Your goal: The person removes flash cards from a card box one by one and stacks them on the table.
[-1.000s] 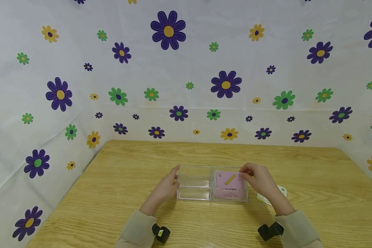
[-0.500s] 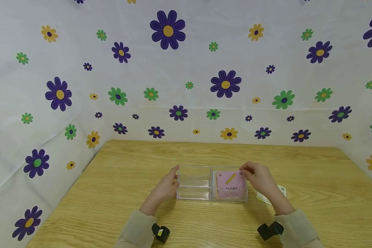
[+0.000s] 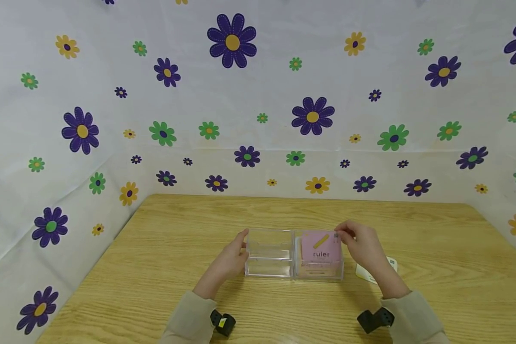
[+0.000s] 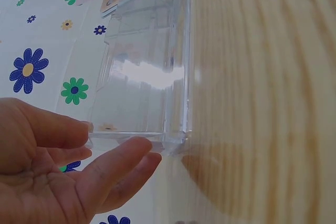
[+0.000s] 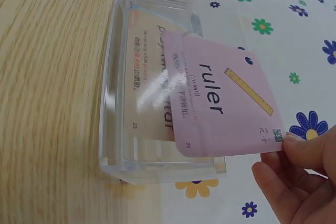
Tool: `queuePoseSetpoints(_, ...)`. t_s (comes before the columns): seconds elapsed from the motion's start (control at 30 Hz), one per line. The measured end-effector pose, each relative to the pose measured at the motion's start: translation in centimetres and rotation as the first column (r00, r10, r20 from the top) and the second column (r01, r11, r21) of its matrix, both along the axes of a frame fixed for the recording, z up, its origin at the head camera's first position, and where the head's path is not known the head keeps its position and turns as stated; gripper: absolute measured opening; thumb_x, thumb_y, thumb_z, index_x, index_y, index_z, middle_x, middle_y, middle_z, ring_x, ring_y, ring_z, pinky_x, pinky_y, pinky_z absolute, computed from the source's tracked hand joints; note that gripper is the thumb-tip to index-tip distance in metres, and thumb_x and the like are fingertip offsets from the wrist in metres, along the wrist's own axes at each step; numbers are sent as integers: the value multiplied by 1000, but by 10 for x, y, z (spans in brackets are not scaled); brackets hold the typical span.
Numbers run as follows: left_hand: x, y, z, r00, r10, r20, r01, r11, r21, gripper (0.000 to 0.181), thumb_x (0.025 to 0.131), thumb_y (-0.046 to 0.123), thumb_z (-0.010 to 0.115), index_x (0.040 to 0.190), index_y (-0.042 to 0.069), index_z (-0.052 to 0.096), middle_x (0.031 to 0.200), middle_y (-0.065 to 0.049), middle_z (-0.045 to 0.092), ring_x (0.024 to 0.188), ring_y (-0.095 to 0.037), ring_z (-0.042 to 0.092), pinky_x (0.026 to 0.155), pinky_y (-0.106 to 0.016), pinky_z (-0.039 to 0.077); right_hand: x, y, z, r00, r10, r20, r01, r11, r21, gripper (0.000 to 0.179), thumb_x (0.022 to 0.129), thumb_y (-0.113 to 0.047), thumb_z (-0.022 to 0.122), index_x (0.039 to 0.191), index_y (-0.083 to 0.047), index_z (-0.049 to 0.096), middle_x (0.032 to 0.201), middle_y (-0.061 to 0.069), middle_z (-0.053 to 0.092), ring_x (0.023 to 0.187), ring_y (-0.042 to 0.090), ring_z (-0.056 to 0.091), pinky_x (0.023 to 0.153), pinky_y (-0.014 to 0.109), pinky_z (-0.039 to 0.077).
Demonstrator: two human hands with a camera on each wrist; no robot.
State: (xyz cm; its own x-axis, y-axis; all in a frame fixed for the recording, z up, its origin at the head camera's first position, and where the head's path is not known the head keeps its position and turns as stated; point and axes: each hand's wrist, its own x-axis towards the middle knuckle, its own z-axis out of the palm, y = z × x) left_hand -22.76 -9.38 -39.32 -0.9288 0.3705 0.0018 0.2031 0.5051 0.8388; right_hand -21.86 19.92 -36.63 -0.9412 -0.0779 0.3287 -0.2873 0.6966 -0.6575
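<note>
A clear plastic card box (image 3: 270, 268) with two sections stands on the table. At its left end, my left hand (image 3: 229, 257) rests its fingertips against the end wall, as the left wrist view shows too. My right hand (image 3: 360, 242) pinches a pink flash card (image 5: 226, 95) by its top right corner. This card reads "ruler" beside a drawing of a yellow ruler. It stands partly out of the box's right section, its lower part behind the clear front lip. A beige flash card (image 5: 144, 85) lies in the same section, partly covered by the pink one.
On the wooden table (image 3: 198, 217), a white card (image 3: 391, 263) with a yellow edge lies partly beneath my right wrist. A flower-printed cloth (image 3: 258, 86) hangs behind the table and along its sides.
My right hand has lifted the pink ruler card up within the right section, and more of the beige card shows below it. The left hand and the box keep their places.
</note>
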Motion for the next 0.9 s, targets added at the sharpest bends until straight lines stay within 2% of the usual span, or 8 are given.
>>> queuePoseSetpoints(0.3,0,-1,-1,1000,-14,-22,14,1000,-7,54,89,-7,38,137,-7,13,122,-38,35,48,-11,37,44,-18,35,3,-2,4,995,-47,-88,45,999,-28,10,86,2,53,89,5,62,83,14,63,75,24,58,65,38,48)
queuePoseSetpoints(0.6,-2,-2,-2,1000,-18,-25,17,1000,-14,54,89,-7,39,137,-7,13,122,-37,34,59,-20,50,49,-24,42,3,-1,6,993,-64,-97,60,997,-38,10,86,3,52,89,5,61,83,14,62,73,24,59,66,38,49)
queuePoseSetpoints(0.8,-3,-2,-3,1000,-8,-3,8,1000,-8,55,90,-6,39,138,-6,13,123,-37,34,69,-24,54,56,-32,46,3,0,7,993,-68,-99,64,997,-43,10,86,3,52,89,5,62,83,14,62,73,23,58,65,36,49)
queuePoseSetpoints(0.9,-3,-2,-3,1000,-9,-3,9,1000,-8,55,89,-7,39,138,-6,13,123,-37,34,66,-22,54,56,-34,47,3,1,7,993,-71,-96,67,997,-42,10,86,3,52,89,5,62,83,14,62,73,23,58,64,35,49)
